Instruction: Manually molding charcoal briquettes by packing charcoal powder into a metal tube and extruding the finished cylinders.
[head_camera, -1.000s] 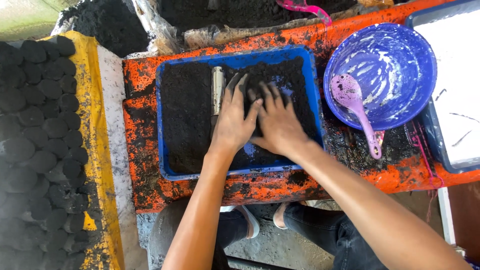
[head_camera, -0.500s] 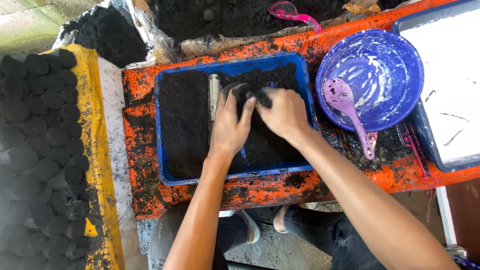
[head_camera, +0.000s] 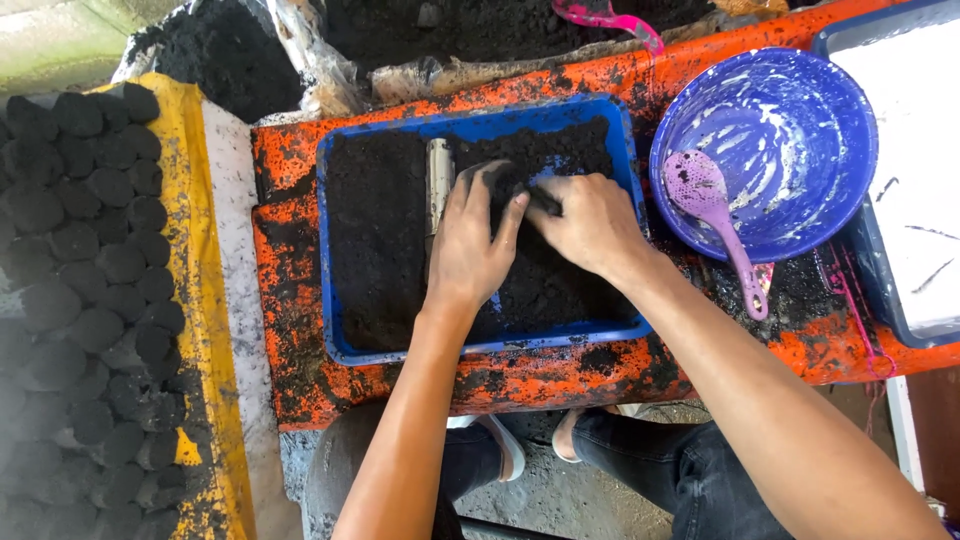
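Black, damp, crumbly mix (head_camera: 380, 240) heaped in blue rectangular tray (head_camera: 330, 260), metal tube (head_camera: 438, 175) half-buried upright.

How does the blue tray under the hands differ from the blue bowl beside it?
The blue tray is rectangular and shallow; the blue bowl is round and deeper. The tray is packed with dark mix; the bowl shows only white smears and a purple scoop. Both hands work in the tray, none in the bowl. Both sit on the orange surface.

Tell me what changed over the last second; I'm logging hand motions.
Both hands, flat on the black mix a second ago, have drawn together and curled: the left hand and right hand now pinch up a clump at the tray's middle. The metal tube, bowl and scoop stayed put.
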